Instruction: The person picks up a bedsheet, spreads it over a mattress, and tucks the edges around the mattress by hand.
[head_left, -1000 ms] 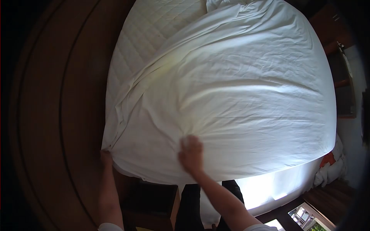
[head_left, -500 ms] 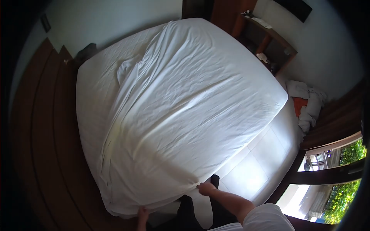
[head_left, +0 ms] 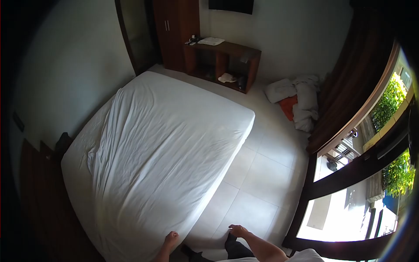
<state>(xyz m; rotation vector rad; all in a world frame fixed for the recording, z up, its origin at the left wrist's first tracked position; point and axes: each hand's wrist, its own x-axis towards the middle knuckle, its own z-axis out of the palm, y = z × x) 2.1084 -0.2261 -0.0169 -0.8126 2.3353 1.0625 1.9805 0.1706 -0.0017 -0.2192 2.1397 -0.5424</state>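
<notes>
A white bed sheet (head_left: 148,166) lies wrinkled over the mattress, with bunched folds running along its left side. At the near edge of the bed my left hand (head_left: 171,239) is closed, the sheet just beneath and beside it. Whether it pinches any cloth cannot be made out. My right hand (head_left: 238,230) is off the bed, above my dark-clothed leg and the floor. Its fingers are loosely bent and partly apart, and nothing shows in them.
Pale floor tiles (head_left: 251,192) run along the bed's right side. White bedding with an orange piece (head_left: 288,107) is heaped by the curtain (head_left: 338,87). A wooden shelf unit (head_left: 222,56) stands at the far wall, and glass doors (head_left: 340,214) are on the right.
My right hand has let go of the sheet's edge and moved clear of it. The left hand has come up to the bed's edge. The view has turned right toward the doors.
</notes>
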